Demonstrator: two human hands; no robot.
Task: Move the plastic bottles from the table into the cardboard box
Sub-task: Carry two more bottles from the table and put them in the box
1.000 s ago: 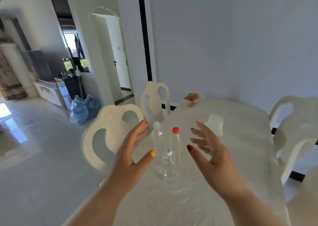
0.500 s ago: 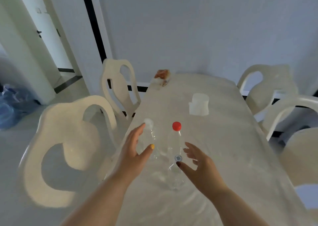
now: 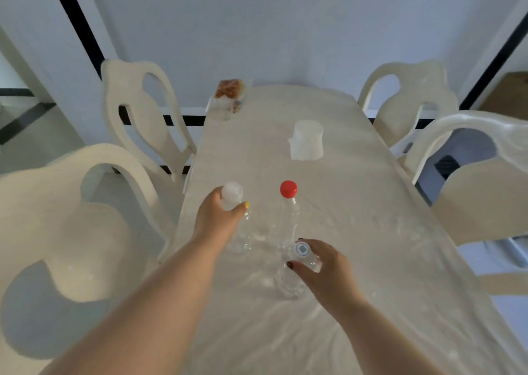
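Nothing is boxed yet: all three clear plastic bottles stand upright on the white table (image 3: 357, 231). Your left hand (image 3: 217, 220) is curled around the neck of the white-capped bottle (image 3: 233, 194); your right hand (image 3: 323, 271) closes on the near bottle with the printed cap (image 3: 302, 257). The red-capped bottle (image 3: 288, 203) stands untouched between them. A brown cardboard box (image 3: 508, 91) may be what shows at far right.

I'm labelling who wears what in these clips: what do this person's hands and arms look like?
Both forearms are bare, with no sleeves, watch or rings visible. The left hand has a yellow-painted thumbnail; the right hand has dark red polish on its thumbnail.
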